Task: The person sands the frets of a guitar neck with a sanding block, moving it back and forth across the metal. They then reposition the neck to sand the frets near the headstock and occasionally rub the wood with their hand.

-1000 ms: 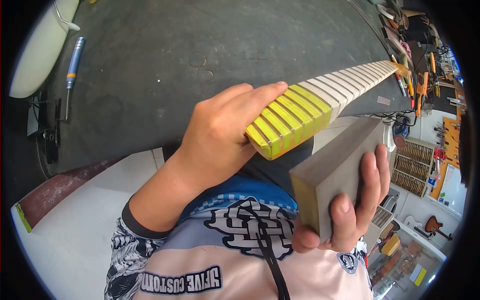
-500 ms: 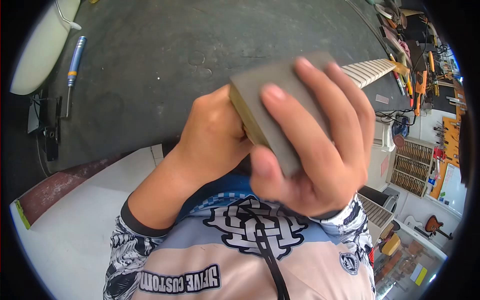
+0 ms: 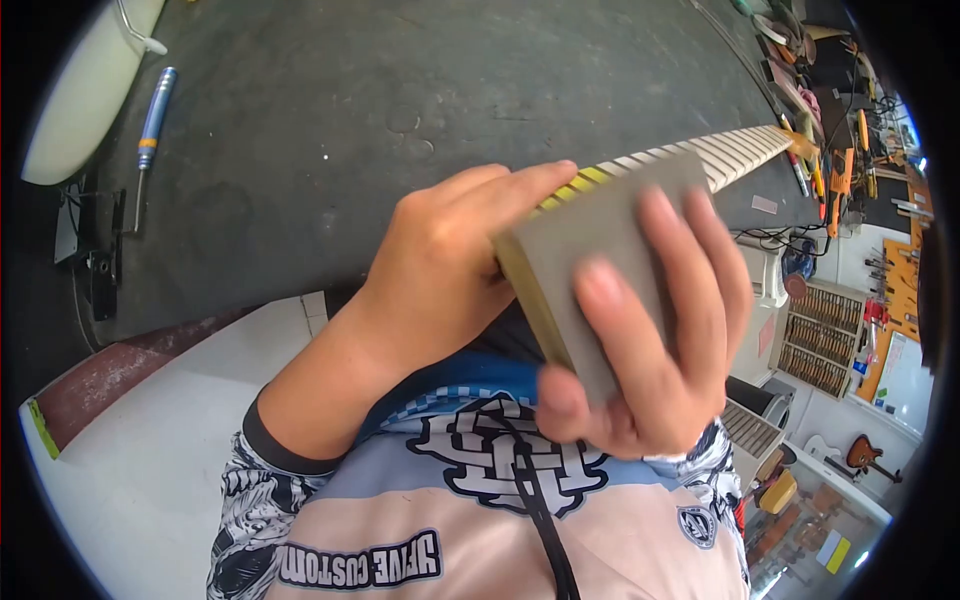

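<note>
A guitar neck with a pale fretboard and many dark frets runs from beneath my hands toward the upper right. My left hand is wrapped round its near part, with fingers lying along the edge. In my right hand is a grey sanding block with yellowish-brown sides, thumb on one side and fingers spread over its top. The block lies over the neck and hides part of it; whether it touches the frets I cannot tell. A yellow stretch of fretboard shows between my left fingertips and the block.
A blue-handled screwdriver lies at the left of the dark bench top, near a pale curved object. Pens and tools crowd the right edge, with cables below. Two guitars hang far right.
My right hand has moved the block to the right and toward my body, uncovering the yellow stretch of fretboard. My left hand keeps its place on the neck, its fingers now showing.
</note>
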Action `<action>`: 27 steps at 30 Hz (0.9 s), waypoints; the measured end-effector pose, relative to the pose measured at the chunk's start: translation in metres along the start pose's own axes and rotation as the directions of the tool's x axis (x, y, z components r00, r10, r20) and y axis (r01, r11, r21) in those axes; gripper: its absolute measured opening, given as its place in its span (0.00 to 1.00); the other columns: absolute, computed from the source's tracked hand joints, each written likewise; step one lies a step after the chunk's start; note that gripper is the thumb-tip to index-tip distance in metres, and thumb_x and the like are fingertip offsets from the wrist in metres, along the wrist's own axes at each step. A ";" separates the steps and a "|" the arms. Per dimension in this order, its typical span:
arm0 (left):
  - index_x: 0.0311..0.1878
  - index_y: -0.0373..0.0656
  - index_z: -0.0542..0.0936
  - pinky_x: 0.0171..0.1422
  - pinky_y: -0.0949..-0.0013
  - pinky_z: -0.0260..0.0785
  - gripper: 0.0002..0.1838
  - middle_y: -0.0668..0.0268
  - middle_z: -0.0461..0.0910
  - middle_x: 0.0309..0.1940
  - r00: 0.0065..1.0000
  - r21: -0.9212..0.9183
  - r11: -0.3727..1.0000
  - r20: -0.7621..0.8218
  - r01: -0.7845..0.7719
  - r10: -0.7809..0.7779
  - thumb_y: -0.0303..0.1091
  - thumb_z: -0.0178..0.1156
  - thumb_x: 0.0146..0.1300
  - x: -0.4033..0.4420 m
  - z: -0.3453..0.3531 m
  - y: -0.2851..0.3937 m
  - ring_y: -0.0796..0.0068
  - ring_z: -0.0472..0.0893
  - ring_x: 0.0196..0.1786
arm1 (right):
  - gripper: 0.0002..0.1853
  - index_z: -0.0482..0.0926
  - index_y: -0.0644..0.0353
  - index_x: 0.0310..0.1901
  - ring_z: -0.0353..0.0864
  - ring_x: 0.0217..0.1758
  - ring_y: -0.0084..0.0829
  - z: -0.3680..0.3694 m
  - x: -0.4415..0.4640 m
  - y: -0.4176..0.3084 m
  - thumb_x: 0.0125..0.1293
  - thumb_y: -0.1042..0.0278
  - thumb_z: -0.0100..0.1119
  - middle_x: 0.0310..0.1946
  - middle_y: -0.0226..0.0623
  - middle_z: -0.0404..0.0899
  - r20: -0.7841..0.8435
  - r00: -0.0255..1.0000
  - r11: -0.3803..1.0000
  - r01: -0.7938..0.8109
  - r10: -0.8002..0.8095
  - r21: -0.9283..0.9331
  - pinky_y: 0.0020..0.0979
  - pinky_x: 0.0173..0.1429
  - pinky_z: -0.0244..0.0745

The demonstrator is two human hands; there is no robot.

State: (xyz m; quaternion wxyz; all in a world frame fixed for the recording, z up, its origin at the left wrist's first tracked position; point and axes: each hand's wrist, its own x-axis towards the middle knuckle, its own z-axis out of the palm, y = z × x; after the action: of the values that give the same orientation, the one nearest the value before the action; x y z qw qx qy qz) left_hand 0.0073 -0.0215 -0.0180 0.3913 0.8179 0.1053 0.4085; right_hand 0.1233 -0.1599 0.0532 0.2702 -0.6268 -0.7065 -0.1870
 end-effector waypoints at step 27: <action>0.57 0.38 0.85 0.39 0.65 0.78 0.27 0.57 0.88 0.38 0.996 -0.003 0.997 0.019 0.082 -0.082 0.28 0.74 0.50 0.000 0.000 0.004 0.61 0.86 0.35 | 0.29 0.73 0.49 0.69 0.74 0.66 0.75 -0.021 -0.036 -0.012 0.80 0.38 0.43 0.64 0.69 0.74 0.044 0.996 0.995 -0.073 0.077 -0.071 0.66 0.67 0.72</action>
State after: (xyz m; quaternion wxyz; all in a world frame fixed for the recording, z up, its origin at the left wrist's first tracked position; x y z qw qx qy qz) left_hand 0.0071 -0.0238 -0.0151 0.4103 0.8158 0.1342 0.3849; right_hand 0.1166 -0.2026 0.0483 0.2384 -0.6662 -0.6817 -0.1864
